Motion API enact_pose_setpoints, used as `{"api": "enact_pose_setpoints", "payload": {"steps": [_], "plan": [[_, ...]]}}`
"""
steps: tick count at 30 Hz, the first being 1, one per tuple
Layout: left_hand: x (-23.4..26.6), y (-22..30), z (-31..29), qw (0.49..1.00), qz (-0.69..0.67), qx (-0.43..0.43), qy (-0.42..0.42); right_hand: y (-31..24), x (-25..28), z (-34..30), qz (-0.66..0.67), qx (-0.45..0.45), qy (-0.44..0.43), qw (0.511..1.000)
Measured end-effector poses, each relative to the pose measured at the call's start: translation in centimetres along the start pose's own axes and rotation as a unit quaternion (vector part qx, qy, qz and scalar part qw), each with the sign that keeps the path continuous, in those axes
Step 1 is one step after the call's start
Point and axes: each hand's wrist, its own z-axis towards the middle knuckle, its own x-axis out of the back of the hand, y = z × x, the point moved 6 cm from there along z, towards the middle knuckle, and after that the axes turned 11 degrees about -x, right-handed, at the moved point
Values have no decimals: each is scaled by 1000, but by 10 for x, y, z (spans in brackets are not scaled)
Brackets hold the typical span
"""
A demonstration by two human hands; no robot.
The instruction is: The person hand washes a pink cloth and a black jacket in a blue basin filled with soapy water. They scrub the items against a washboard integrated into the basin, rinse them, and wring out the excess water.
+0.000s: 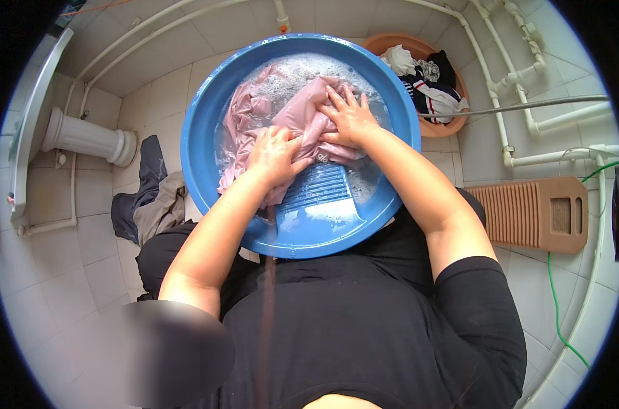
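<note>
A wet, shiny pink garment (300, 114) lies bunched in soapy water inside a large round blue basin (199, 136). Ridges of a built-in washboard (317, 185) rise at the basin's near side, just below the cloth. My left hand (275, 155) is on the near left part of the garment, fingers curled into the fabric and thumb stuck out toward the ridges. On the garment's right part rests my right hand (351, 118), its fingers spread over the folds. White foam (309, 65) floats along the far side. Some of the garment is hidden beneath both hands.
Behind the basin at right, an orange-brown tub (377, 44) holds black and white clothes. A brown washboard (517, 217) is on the right, near a green cord (558, 313). A grey hose (520, 107) crosses there. Dark and beige clothes (161, 201) lie on the floor at left.
</note>
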Motion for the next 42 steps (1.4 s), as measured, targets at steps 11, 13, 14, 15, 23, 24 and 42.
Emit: {"api": "enact_pose_setpoints", "payload": {"steps": [11,13,14,15,23,24,42], "plan": [[-66,-79,16,960,-249,99,77,18,-77,45,143,-79,-149,975],[-79,-94,28,954,-282,104,-7,20,-87,54,158,-99,-176,967],[-84,-97,31,948,-297,106,-48,22,-91,57,160,-104,-182,965],[-79,-99,30,950,-288,115,18,22,-96,58,163,-111,-189,962],[-33,-113,-12,878,-277,257,295,21,-62,58,35,-117,-133,984],[-40,-129,-20,859,-310,244,328,5,-25,47,6,-102,-115,988],[7,-54,-50,924,-363,44,107,-94,12,-36,83,208,-119,967]]}}
